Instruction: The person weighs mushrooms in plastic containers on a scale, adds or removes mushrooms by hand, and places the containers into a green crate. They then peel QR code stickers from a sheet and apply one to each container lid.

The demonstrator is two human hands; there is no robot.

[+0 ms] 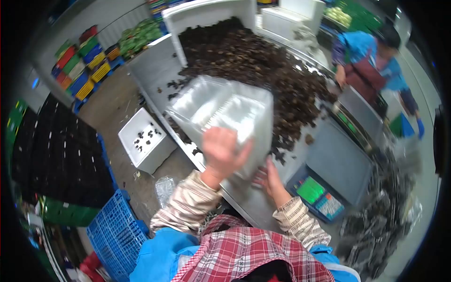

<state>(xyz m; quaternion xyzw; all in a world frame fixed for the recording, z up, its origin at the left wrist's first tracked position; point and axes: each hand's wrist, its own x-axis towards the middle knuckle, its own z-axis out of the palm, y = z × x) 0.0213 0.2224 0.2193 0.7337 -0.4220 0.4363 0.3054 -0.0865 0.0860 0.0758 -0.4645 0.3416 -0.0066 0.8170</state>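
Two nested stacks of clear plastic trays (251, 105) stand side by side in front of me, tilted and slightly blurred. My left hand (221, 152) is closed over the near edge of the trays, its thumb pointing right. Lower down, my right hand (270, 181) grips the right side of the stack near its base, with some fingers partly hidden. Behind the trays, a big heap of dark brown pieces (235, 51), possibly mushrooms, covers the metal table (253, 204).
A scale with a green display (312, 190) sits on the right, beside a pile of dark bagged packs (376, 230). Another person in blue (359, 44) works at the far right. On the floor at left are a white foam box (152, 157) and a blue pallet (115, 235).
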